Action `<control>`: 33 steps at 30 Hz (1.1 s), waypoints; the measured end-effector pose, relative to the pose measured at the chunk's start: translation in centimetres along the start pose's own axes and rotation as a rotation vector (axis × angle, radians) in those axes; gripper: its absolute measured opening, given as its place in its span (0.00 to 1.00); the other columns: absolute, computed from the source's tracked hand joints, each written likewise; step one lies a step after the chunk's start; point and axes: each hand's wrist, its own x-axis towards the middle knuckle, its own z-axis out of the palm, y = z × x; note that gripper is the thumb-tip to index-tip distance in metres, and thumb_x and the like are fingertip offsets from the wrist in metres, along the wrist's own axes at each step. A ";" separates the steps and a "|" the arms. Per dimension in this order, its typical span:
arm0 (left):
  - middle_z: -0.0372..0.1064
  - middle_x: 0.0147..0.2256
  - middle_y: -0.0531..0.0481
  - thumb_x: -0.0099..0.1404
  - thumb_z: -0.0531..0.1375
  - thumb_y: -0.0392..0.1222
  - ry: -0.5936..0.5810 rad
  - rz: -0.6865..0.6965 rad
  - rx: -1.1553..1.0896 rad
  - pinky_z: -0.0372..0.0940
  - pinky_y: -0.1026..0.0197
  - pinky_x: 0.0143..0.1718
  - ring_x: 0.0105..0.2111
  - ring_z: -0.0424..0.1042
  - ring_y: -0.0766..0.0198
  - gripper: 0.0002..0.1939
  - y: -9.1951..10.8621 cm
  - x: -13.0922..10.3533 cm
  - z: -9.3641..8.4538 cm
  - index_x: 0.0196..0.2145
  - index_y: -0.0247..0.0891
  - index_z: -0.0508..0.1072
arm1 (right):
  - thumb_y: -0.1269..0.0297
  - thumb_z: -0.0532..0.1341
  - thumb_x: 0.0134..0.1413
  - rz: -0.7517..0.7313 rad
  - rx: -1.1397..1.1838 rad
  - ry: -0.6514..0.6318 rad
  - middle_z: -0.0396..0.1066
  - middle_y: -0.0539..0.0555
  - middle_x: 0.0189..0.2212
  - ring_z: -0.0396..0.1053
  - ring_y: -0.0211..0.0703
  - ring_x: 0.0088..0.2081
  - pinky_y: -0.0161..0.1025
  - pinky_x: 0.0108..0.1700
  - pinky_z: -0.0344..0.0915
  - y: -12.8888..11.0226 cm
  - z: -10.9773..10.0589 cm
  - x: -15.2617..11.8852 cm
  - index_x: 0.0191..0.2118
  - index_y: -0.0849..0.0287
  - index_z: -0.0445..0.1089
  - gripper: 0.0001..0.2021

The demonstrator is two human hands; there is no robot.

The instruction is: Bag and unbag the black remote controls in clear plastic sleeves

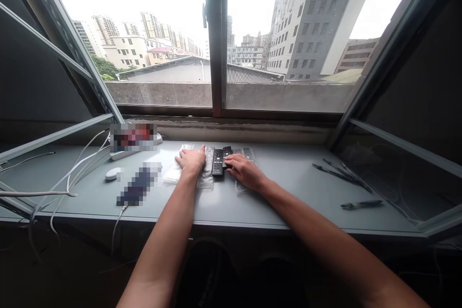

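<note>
Two black remote controls lie side by side on the grey tabletop, the left remote control upright in view and the right remote control slightly higher. My right hand has its fingertips and thumb at the lower part of the right one, which they partly hide. Beneath and beside that hand is a clear plastic bag. My left hand rests with fingers spread on clear plastic bags. Between it and the left remote lies another clear plastic sleeve; its contents are hard to make out.
To the left are a white power strip, white cables, a white rounded object and a blurred dark object with a cable. Pens and dark slim tools lie right. Metal frames flank the table.
</note>
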 end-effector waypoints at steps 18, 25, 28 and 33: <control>0.80 0.56 0.36 0.74 0.62 0.36 -0.078 0.225 -1.499 0.75 0.51 0.59 0.50 0.84 0.57 0.22 4.4 -0.6 -0.9 0.64 0.35 0.70 | 0.71 0.66 0.70 -0.027 0.020 -0.028 0.79 0.62 0.57 0.74 0.58 0.62 0.60 0.66 0.73 0.0 -0.1 0.0 0.55 0.56 0.80 0.12; 0.82 0.51 0.38 0.77 0.61 0.36 -0.189 -0.125 -1.497 0.78 0.57 0.51 0.45 0.84 0.59 0.29 3.8 0.0 -0.5 0.72 0.36 0.63 | 0.62 0.69 0.70 0.066 0.086 0.061 0.82 0.62 0.52 0.75 0.59 0.59 0.58 0.64 0.72 -1.1 -0.5 0.1 0.55 0.56 0.79 0.12; 0.81 0.52 0.38 0.78 0.62 0.42 -0.213 -0.078 -1.425 0.78 0.57 0.50 0.44 0.83 0.59 0.32 4.0 -0.3 0.2 0.74 0.37 0.59 | 0.52 0.65 0.73 0.229 0.176 0.157 0.82 0.61 0.53 0.78 0.57 0.56 0.54 0.59 0.75 -1.9 -0.7 0.3 0.64 0.56 0.73 0.21; 0.80 0.54 0.40 0.78 0.61 0.38 -0.362 0.004 -1.510 0.76 0.60 0.44 0.41 0.82 0.62 0.34 5.8 -1.9 0.7 0.76 0.40 0.55 | 0.53 0.68 0.68 0.385 0.260 0.229 0.84 0.57 0.48 0.81 0.52 0.44 0.47 0.48 0.77 -2.7 -0.5 0.4 0.76 0.54 0.57 0.38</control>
